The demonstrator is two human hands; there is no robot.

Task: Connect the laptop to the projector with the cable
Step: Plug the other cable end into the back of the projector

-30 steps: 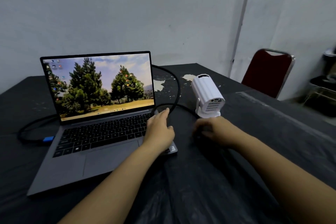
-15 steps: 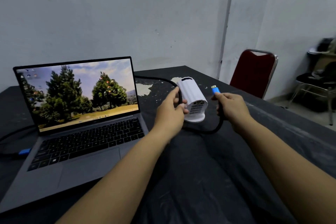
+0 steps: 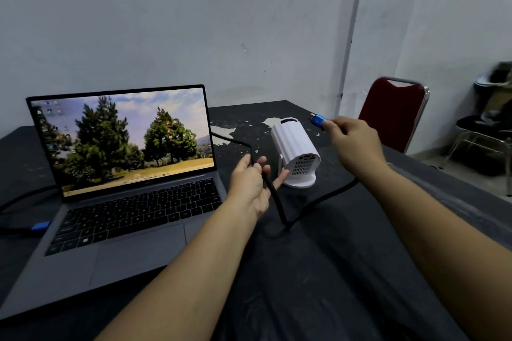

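A grey laptop (image 3: pixel 133 202) stands open on the left with a tree wallpaper on its screen. One blue plug (image 3: pixel 41 225) of the black cable (image 3: pixel 279 207) sits at the laptop's left edge. A small white projector (image 3: pixel 295 151) stands right of the laptop, its port side facing me. My right hand (image 3: pixel 352 141) pinches the cable's other blue plug (image 3: pixel 318 120) in the air, up and to the right of the projector. My left hand (image 3: pixel 250 183) loosely holds the cable's middle beside the projector's base, fingers partly spread.
A black cloth (image 3: pixel 318 271) covers the table, with white flaked patches behind the projector. A red chair (image 3: pixel 393 113) stands past the table's right edge. More dark chairs with bags (image 3: pixel 490 130) sit at the far right by the wall.
My left hand has come off the projector body and now holds the cable below it. My right hand has raised the blue plug a little higher.
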